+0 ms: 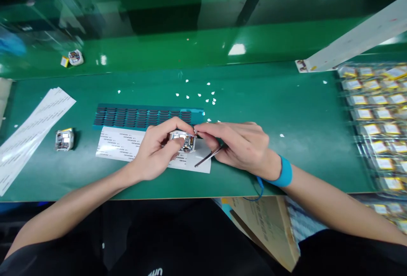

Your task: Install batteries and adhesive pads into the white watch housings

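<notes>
My left hand [159, 149] is closed around a small white-cased electronic device [187, 142], its circuit board facing up. The thumb lies over the board and the index finger reaches along the far edge. At the device's upper right corner, my right hand [237, 144] pinches with its fingertips; a tiny pale bit shows there, too small to name. Dark tweezers [208, 157] are also held in this hand, slanting down and left from under the fingers. Beneath both hands lies a white printed sheet [119, 142], and behind it a teal strip with rows of dark pads [130, 117].
Another open device [64, 139] sits at left beside long white strips [32, 136]. One more device [75, 57] stands on the far left. Small white tabs [199, 95] are scattered behind the hands. Clear trays of yellow-and-white parts [372, 129] fill the right. A blue wrist band [282, 172] trails a cord.
</notes>
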The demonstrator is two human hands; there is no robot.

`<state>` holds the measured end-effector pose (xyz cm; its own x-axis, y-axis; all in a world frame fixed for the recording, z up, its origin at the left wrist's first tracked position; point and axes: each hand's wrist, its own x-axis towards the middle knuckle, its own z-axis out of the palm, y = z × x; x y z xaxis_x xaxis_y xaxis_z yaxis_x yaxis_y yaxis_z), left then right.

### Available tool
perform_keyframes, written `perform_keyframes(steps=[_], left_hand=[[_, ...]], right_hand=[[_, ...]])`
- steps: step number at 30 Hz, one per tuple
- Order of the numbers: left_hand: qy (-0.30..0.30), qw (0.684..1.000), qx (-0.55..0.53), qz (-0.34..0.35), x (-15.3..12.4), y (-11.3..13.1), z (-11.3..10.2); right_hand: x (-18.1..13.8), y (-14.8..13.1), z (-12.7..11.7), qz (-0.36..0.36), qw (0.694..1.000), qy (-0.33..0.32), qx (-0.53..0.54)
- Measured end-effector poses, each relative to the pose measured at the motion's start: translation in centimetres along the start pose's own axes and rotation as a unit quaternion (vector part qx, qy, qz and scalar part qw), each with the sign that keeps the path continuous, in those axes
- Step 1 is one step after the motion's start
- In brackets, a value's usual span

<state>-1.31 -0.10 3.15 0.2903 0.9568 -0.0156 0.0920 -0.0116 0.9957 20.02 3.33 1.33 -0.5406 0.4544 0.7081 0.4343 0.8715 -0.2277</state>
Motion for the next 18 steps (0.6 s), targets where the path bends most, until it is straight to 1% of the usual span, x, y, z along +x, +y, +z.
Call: perform_keyframes(steps=[2,8,13,16,18], left_hand=[[-0.002,1.0,0.009,0.004,0.01,-0.01,0.01],[0.018,0.998,0.043,0.041,-0.08,0.19,-0.07],[0.012,0.996,0.057,0.071,0.01,0.32,-0.17],[0.014,0.996,0.063,0.069,-0.01,0.14,-0.15],[0.016,0.996,0.067,0.061,-0.06,-0.06,-0.11]], right_hand=[[0.03,0.04,-0.06,-0.003,1.0,-0.005,0.008],[0.32,0.04,-0.42,-0.001,1.0,-0.015,0.016],[0.03,-0.13,-0.41,-0.001,1.0,-0.027,0.008],[-0.22,-0.19,-0.22,-0.011,1.0,-0.024,0.005],[-0.11,0.08,-0.25,-0.007,1.0,-0.015,-0.018]])
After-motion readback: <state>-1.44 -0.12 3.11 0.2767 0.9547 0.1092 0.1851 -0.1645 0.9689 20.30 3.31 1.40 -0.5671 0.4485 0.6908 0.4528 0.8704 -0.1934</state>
